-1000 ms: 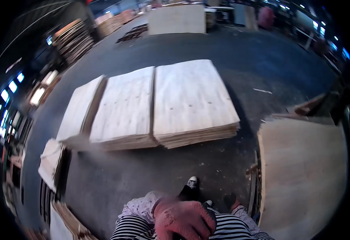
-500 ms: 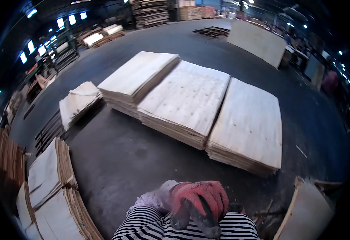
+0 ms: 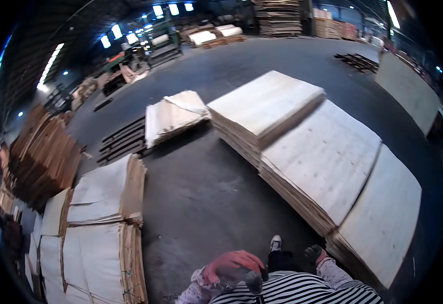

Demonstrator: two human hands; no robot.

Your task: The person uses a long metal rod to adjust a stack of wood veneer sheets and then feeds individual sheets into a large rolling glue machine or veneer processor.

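Note:
My left hand [image 3: 235,268], in a pinkish-red work glove with dark grey fingertips, is in front of my striped top. Its fingers curl downward, and what they hold, if anything, is hidden. My right hand [image 3: 314,254] is out to the right with its dark-tipped fingers a little apart; nothing shows in it. Nearest to it is a long row of pale wood veneer sheets in three stacks: a far stack [image 3: 267,101], a middle stack [image 3: 325,157] and a near stack [image 3: 386,213]. The right hand appears apart from their edge.
Tied veneer bundles [image 3: 92,258] stand at the left, with brown sheets [image 3: 44,157] behind them. A smaller veneer pile [image 3: 175,114] lies beside a slatted dark rack [image 3: 124,139]. An upright pale board [image 3: 408,91] stands far right. My shoe [image 3: 275,243] is on the grey floor [image 3: 196,202].
The view has swung left, so the stacks now appear farther right. My hands, close together before, are now apart, the right one out beside the near stack. A shoe has come into view.

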